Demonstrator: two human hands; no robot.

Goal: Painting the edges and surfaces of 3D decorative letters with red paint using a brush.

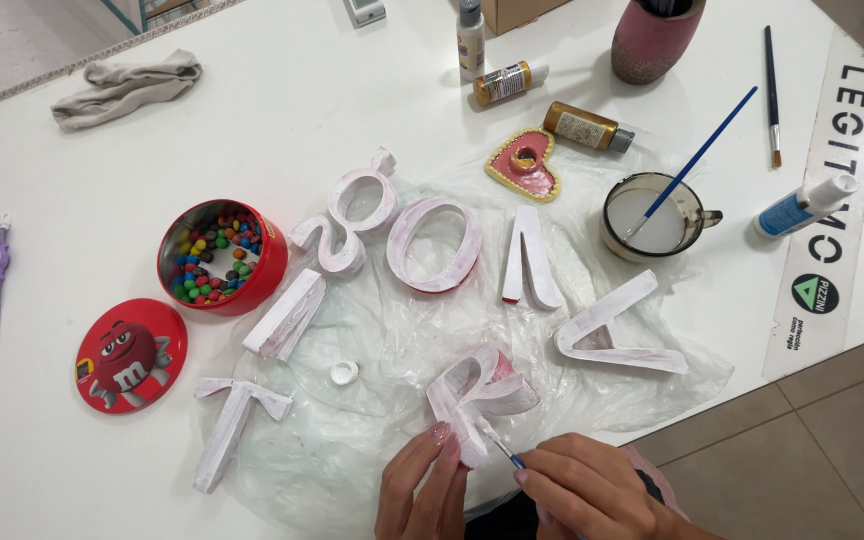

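Fingertips of the left hand (422, 490) steady the white letter (479, 398). Right hand (592, 490) pinches a thin brush (500, 447); short light strokes suit that edge.

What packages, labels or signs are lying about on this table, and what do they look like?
Candy tin: left of the letters, round, red, open, full of coloured candies.
Tin lid: beside it, round, red, cartoon figure.
Paint bottles: top centre, small, gold labels.
Sign strip: right edge, long, white, black lettering, green-and-black round emblem.
Tube: on the strip, white, blue label.
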